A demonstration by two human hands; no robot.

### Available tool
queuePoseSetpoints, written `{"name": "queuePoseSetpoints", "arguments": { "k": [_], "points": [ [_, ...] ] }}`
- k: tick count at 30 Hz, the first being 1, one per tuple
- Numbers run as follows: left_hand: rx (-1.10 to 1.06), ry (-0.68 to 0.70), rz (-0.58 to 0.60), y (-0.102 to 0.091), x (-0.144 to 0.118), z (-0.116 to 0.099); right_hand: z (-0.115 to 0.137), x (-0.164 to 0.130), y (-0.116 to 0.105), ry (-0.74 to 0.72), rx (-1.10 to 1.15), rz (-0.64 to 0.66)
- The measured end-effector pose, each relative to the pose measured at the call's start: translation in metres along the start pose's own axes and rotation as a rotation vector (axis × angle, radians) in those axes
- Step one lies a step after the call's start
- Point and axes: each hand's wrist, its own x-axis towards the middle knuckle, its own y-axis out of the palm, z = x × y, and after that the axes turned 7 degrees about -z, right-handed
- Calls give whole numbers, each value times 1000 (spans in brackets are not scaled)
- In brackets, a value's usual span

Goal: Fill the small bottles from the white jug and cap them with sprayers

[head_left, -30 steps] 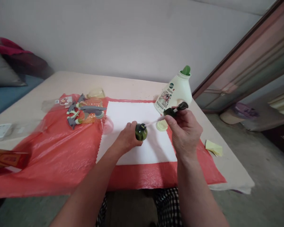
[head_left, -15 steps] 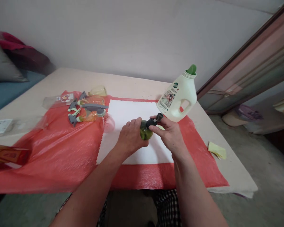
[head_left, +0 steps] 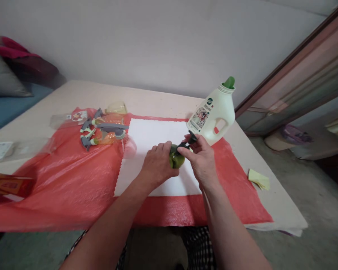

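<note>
Over a white sheet (head_left: 154, 131), my left hand (head_left: 159, 163) is wrapped around a rounded green see-through bottle (head_left: 177, 160). The bottle has a black pump head (head_left: 190, 140) at its top, tilted up to the right. My right hand (head_left: 201, 157) pinches the black pump at its collar between thumb and fingers. Part of the bottle is covered by my left fingers. Behind my right hand stands a large cream detergent jug (head_left: 214, 112) with a green spout and no cap on it.
Several spray bottles with grey trigger heads (head_left: 109, 127) lie at the left on a red plastic sheet (head_left: 79, 180). Near them is a clear jar with a pink cast (head_left: 129, 148). Folded yellow cloths (head_left: 259, 179) lie by the right table edge. An orange packet (head_left: 9, 187) is at far left.
Both hands have shifted slightly to the right with the bottle. The black pump head has turned, and more of its stem shows between its top and collar.
</note>
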Motion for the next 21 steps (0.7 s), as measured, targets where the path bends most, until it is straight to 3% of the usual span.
{"name": "queuePoseSetpoints", "arguments": {
  "k": [2, 6, 12, 17, 21],
  "points": [
    [-14, -14, 3, -2, 1, -1, -1, 1, 0, 17, -6, -10],
    [-46, -53, 4, -5, 2, -2, -1, 2, 0, 156, 115, 133],
    [-102, -51, -15, -5, 1, -1, -6, -2, 10, 149, 27, -9],
    [-104, -56, 0, -7, 1, -1, -5, -2, 8, 236, 260, 160],
    [-116, -56, 15, -9, 0, -2, -7, -1, 7, 168, 117, 46]
  ]
}}
